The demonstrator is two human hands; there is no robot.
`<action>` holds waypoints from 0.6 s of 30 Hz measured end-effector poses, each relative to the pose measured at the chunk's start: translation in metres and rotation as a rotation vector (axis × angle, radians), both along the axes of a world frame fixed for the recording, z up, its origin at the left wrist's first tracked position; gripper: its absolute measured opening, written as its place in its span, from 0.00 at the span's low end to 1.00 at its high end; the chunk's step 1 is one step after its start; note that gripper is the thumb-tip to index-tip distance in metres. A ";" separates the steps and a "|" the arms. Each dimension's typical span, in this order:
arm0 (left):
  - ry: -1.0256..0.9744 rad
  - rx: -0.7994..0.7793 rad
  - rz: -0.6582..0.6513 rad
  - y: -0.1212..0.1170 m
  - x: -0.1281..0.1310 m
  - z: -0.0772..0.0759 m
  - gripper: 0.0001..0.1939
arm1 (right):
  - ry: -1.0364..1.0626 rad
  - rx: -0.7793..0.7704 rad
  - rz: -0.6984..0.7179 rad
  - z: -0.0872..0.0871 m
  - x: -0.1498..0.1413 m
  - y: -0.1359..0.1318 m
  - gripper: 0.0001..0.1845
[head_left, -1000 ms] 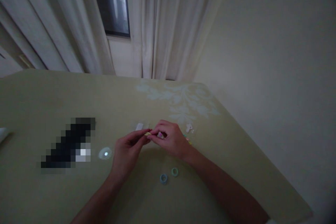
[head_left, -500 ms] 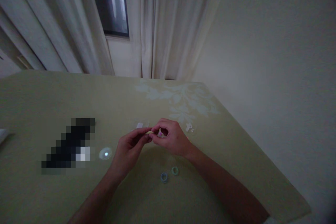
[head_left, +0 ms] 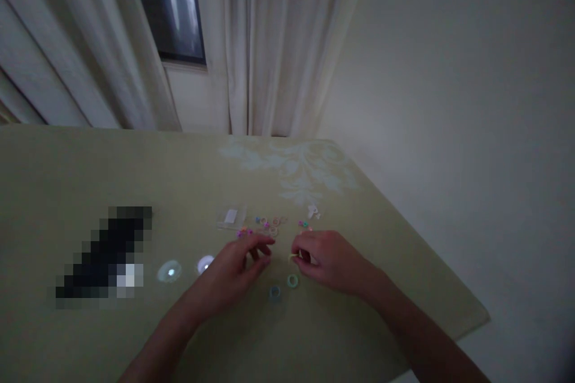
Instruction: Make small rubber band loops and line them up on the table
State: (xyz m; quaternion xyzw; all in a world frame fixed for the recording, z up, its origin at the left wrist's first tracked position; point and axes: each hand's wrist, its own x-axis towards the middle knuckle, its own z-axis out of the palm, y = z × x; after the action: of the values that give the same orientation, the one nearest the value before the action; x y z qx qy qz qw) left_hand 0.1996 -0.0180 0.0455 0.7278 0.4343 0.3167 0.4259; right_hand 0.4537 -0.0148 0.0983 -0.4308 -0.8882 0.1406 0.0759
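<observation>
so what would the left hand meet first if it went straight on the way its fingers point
Likely the right hand and the yellow piece it pinches, just across a gap, though depth is hard to judge.

Dimly lit room corner behind an olive-green bench (head_left: 81,173)

Pale, pleated fabric curtains (head_left: 287,48) hang beyond the bench's far edge, parted around a dark-paned window (head_left: 164,18) with whitish reflections; a plain grey-white wall (head_left: 453,108) rises past the bench's right edge. A pale leaf pattern (head_left: 300,164) spreads near the far right corner.
</observation>
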 end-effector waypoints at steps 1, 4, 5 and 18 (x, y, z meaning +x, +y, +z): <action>0.076 -0.007 -0.048 -0.004 0.002 0.001 0.15 | -0.056 0.027 -0.011 -0.010 0.007 -0.008 0.02; 0.237 -0.043 -0.161 -0.015 0.008 0.002 0.21 | -0.176 0.141 -0.031 -0.040 0.021 -0.027 0.03; 0.267 -0.052 -0.183 -0.018 0.010 0.002 0.23 | -0.204 0.182 -0.031 -0.049 0.024 -0.031 0.04; 0.394 0.035 -0.226 -0.021 0.028 -0.004 0.18 | -0.145 0.165 0.021 -0.059 0.030 -0.043 0.09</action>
State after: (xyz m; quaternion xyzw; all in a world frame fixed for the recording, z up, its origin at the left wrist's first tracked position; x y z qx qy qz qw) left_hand 0.2278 -0.0389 0.0410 0.8270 0.4190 0.1263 0.3530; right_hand 0.4838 -0.0574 0.0390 -0.4227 -0.9044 0.0362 0.0453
